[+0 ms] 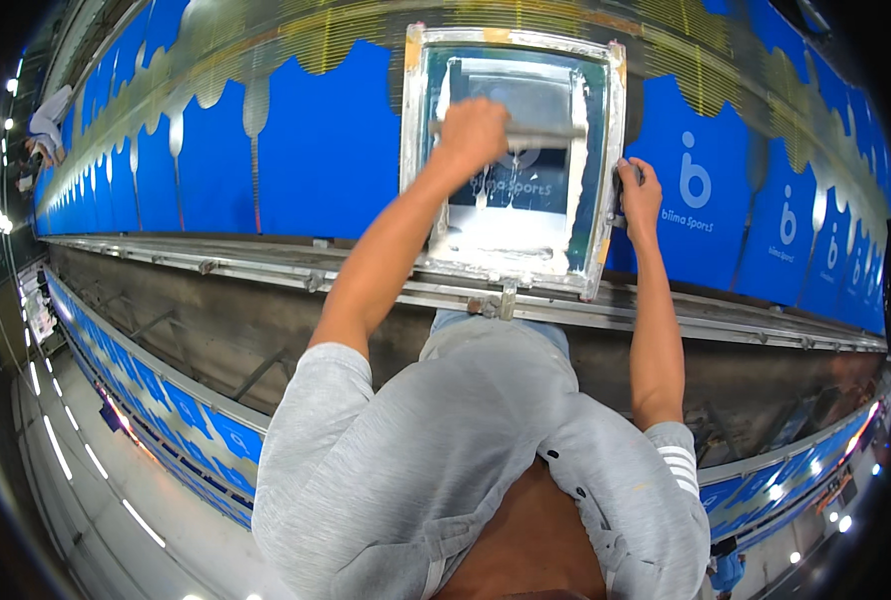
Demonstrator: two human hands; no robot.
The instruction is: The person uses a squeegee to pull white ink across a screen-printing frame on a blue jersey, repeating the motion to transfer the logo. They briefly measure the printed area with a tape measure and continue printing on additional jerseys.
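A screen printing frame with pale, ink-smeared edges lies over the blue pieces on the long table. My left hand is closed around a squeegee, which lies crosswise on the mesh in the frame's upper half. White ink streaks the mesh below the squeegee and gathers thickest along the lower edge. At the frame's right side, my right hand is closed on the edge, its fingertips partly hidden. The squeegee's left end is behind my left hand.
Blue fabric pieces line the table on both sides; those to the right carry a white printed mark. A metal rail runs along the near edge. Another person is at the far left. More tables with blue pieces stand behind me.
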